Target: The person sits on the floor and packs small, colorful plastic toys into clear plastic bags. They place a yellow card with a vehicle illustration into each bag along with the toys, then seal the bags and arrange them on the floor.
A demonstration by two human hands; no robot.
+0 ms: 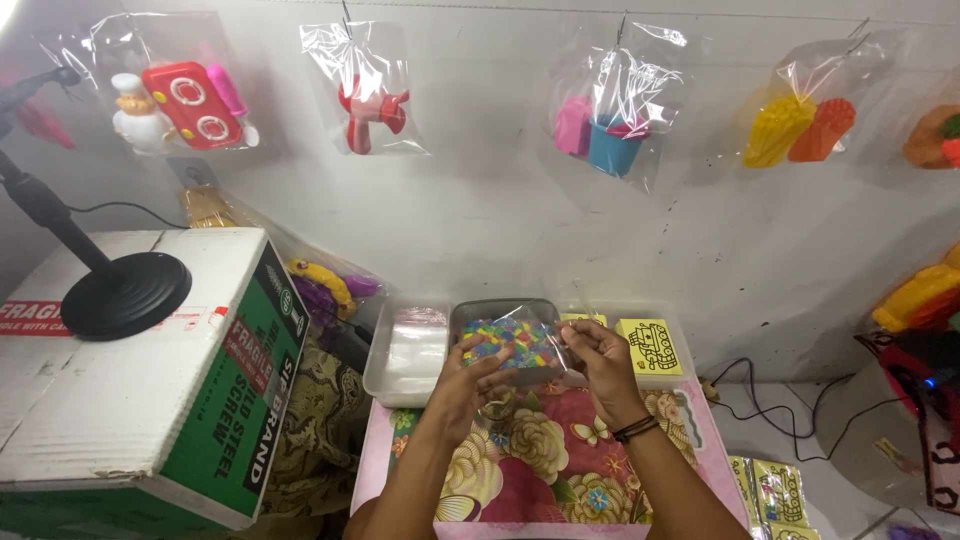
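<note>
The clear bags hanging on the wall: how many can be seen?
5. One far left holds a red toy, next a pink toy, then a blue cup, yellow and orange pieces, and one cut off at the right edge. More may hang outside the view.

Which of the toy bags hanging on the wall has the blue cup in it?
The third bag from the left: it holds a blue cup beside pink pieces. The others hold red, white, yellow or orange toys.
</note>
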